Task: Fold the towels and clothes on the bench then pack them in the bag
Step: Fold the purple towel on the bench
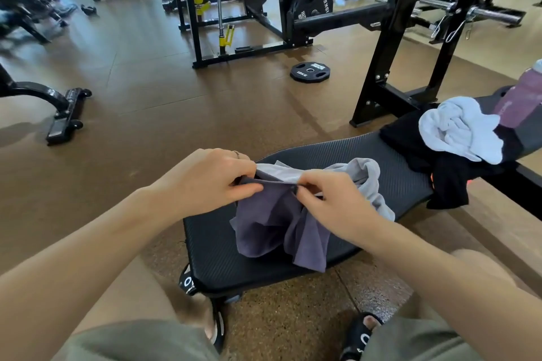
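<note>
Step in hand: finding and squaring one edge of the purple-grey towel before the first fold.

Left hand pinches the towel's top hem between thumb and curled fingers. Right hand pinches the same hem just beside it, fingertips turned in. The hem runs taut between the two hands; the rest of the cloth hangs below them, bunched and twisted, its lower end draped on the near end of the black padded counter.

Judgement on doing it well: slide the hands apart along the hem until each reaches a corner, keeping the pinch light so the cloth feeds through. Then lift enough for the twist below to drop out, and lay the towel flat on the pad beneath the hands. Folding while it is bunched would likely lock the creases in.

Surroundings: a light grey towel lies touching the held one, just beyond the right hand; it may drag along when the hem is lifted. Farther out past the right hand, a crumpled white towel sits on black clothes, with a purple bottle behind. No bag is in view. Beyond the hands, a weight plate lies on the floor.
</note>
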`<state>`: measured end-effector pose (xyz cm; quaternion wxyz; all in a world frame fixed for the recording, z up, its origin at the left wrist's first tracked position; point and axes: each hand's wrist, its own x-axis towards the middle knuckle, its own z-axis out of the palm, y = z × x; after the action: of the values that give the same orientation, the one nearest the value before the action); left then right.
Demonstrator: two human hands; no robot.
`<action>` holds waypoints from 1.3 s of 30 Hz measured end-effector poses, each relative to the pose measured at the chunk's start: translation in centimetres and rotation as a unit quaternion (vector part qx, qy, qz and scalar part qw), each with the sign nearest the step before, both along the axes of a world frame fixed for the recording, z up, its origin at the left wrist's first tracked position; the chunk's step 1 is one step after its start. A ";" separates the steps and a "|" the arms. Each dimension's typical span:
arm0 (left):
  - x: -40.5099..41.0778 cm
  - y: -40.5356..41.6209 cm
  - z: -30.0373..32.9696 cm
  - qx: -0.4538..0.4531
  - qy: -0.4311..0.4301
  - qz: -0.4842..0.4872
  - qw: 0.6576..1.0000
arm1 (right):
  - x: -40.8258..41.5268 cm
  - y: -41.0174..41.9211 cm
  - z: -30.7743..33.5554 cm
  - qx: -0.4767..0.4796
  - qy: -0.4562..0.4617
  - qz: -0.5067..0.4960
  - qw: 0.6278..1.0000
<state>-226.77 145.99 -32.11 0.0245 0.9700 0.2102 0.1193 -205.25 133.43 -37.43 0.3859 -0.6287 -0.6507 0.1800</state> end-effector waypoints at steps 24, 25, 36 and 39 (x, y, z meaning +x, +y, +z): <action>2.7 -3.6 2.1 -0.310 -0.215 0.033 0.925 | -0.5 0.1 4.2 0.010 0.159 0.030 0.987; 2.8 -3.6 2.2 -0.316 -0.215 0.033 0.923 | -0.5 0.2 4.4 0.013 0.162 0.038 0.986; 2.5 -4.0 0.2 -0.313 -0.206 0.070 0.925 | 0.1 0.2 6.2 0.013 0.079 0.013 0.997; 2.7 -4.1 0.7 -0.302 -0.214 0.062 0.927 | 0.0 0.2 6.5 0.022 0.029 0.038 0.999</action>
<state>-224.03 141.87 -31.46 0.3533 0.8533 0.2855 0.2561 -205.20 133.67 -30.94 0.4115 -0.5895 -0.6663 0.1979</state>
